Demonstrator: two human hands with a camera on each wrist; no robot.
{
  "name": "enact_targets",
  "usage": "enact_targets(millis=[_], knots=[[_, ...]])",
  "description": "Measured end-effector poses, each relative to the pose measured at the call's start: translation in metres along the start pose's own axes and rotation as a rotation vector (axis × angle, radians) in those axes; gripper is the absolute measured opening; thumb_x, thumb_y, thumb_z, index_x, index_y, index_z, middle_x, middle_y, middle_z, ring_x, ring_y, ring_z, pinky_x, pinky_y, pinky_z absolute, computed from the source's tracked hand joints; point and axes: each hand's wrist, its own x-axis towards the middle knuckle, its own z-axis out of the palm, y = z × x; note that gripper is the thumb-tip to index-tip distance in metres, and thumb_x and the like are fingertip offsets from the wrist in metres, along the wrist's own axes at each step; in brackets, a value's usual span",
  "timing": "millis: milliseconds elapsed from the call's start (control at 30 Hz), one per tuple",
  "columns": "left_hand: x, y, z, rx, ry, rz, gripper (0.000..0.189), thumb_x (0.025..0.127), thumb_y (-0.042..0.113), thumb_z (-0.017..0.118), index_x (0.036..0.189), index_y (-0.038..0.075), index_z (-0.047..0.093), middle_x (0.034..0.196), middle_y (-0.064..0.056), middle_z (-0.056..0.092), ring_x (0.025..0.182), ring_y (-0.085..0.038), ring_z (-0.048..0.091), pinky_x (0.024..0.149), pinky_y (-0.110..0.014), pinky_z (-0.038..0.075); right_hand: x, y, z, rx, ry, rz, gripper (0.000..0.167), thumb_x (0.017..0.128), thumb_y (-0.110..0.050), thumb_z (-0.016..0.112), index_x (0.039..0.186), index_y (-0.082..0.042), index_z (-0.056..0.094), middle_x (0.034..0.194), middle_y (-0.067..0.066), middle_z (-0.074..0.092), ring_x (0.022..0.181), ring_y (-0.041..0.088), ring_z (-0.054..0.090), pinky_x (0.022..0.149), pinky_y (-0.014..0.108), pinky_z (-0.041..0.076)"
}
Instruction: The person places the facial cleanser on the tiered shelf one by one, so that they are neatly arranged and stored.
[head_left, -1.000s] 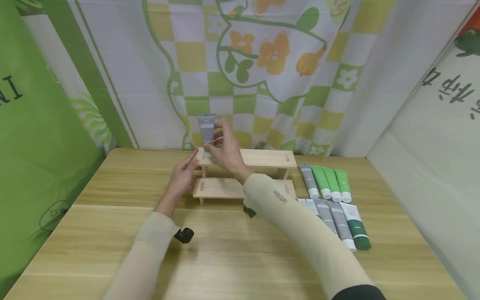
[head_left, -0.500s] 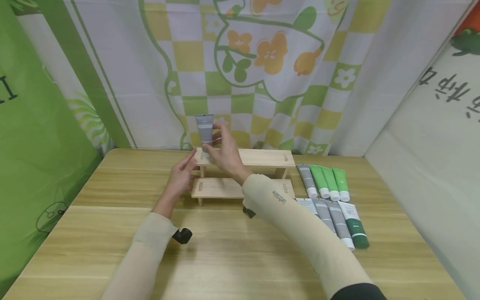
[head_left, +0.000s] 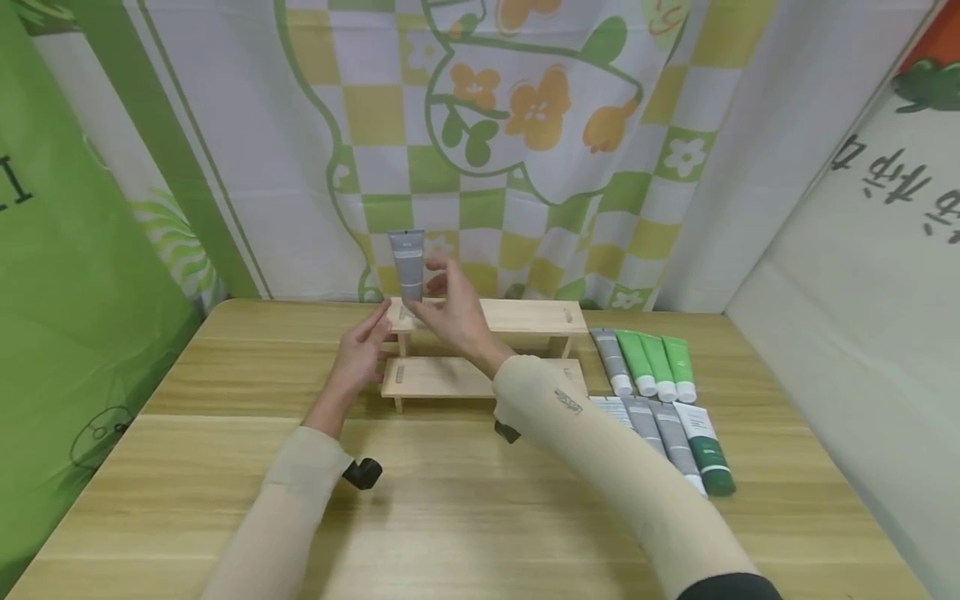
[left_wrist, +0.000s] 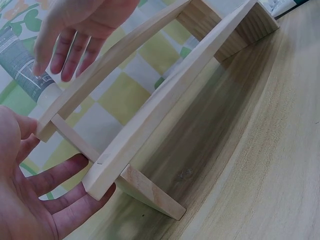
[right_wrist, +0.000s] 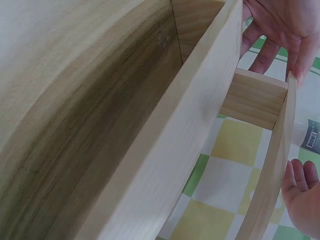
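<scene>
A grey squeeze tube (head_left: 407, 265) stands upright on its white cap at the left end of the upper shelf (head_left: 525, 315) of a two-tier wooden stand. My right hand (head_left: 459, 317) is just right of the tube, its fingers spread and apart from it; the right wrist view shows a gap between this hand (right_wrist: 304, 200) and the tube (right_wrist: 311, 136). Against the stand's left end rests my left hand (head_left: 360, 354), its fingers extended. In the left wrist view, fingertips of the left hand (left_wrist: 30, 195) touch the end of the lower shelf (left_wrist: 130, 132).
Right of the stand, a grey tube (head_left: 612, 362) and three green tubes (head_left: 660, 367) lie in a back row. In front of them lie grey tubes (head_left: 675, 442), a white-and-dark-green tube (head_left: 707, 450) and a partly hidden white one. A patterned curtain (head_left: 487, 200) hangs behind the table.
My right hand has loosened from the grey tube and drawn slightly right and down, leaving it standing. The left hand has stayed at the stand's end. The head view has shifted a little.
</scene>
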Motion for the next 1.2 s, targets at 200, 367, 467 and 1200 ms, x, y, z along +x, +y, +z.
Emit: enact_targets(millis=[200, 367, 467, 1200], knots=[[-0.002, -0.004, -0.003, 0.037, 0.013, 0.001, 0.052, 0.106, 0.049, 0.043, 0.156, 0.042, 0.032, 0.141, -0.019, 0.053, 0.112, -0.039, 0.058, 0.074, -0.041, 0.059, -0.017, 0.001, -0.011, 0.013, 0.007, 0.018, 0.056, 0.092, -0.014, 0.075, 0.138, -0.008, 0.045, 0.117, 0.010, 0.055, 0.112, 0.030, 0.058, 0.093, 0.036, 0.055], [-0.003, -0.004, -0.006, 0.038, 0.027, 0.008, 0.051, 0.106, 0.049, 0.043, 0.155, 0.044, 0.033, 0.142, -0.021, 0.052, 0.108, -0.036, 0.056, 0.073, -0.041, 0.059, -0.031, 0.001, -0.025, 0.048, 0.019, 0.028, 0.052, 0.090, -0.011, 0.076, 0.135, -0.007, 0.048, 0.120, 0.013, 0.056, 0.112, 0.027, 0.056, 0.092, 0.032, 0.054], [-0.003, -0.002, -0.007, 0.039, 0.026, 0.006, 0.050, 0.106, 0.048, 0.043, 0.155, 0.044, 0.033, 0.143, -0.021, 0.051, 0.111, -0.040, 0.055, 0.074, -0.042, 0.059, -0.041, 0.001, -0.036, 0.080, 0.021, 0.044, 0.052, 0.090, -0.010, 0.076, 0.134, -0.006, 0.049, 0.123, 0.018, 0.056, 0.113, 0.028, 0.056, 0.094, 0.034, 0.054], [0.001, 0.000, -0.002, 0.056, 0.006, -0.004, 0.049, 0.106, 0.051, 0.043, 0.153, 0.049, 0.032, 0.151, -0.016, 0.045, 0.117, -0.040, 0.053, 0.080, -0.045, 0.056, -0.137, 0.026, -0.138, 0.096, 0.070, 0.169, 0.055, 0.089, -0.010, 0.078, 0.133, 0.001, 0.047, 0.124, 0.022, 0.054, 0.112, 0.037, 0.059, 0.087, 0.030, 0.055]])
